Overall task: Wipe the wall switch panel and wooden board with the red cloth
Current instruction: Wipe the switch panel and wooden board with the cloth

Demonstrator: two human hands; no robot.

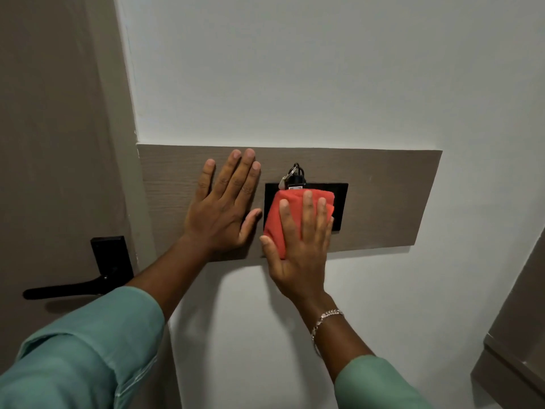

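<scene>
A brown wooden board (383,199) is fixed across the white wall. A black switch panel (340,202) sits in its middle, mostly covered. My right hand (298,249) presses a folded red cloth (272,216) flat against the panel, fingers spread over it. My left hand (224,205) lies flat and open on the board just left of the panel, holding nothing. A black key tag with a metal ring (295,178) sticks up from the panel's top edge, just above the cloth.
A brown door (53,143) stands at the left with a black lever handle (67,289) and plate below the board's level. White wall (295,69) surrounds the board. A brown cabinet corner (519,335) shows at the lower right.
</scene>
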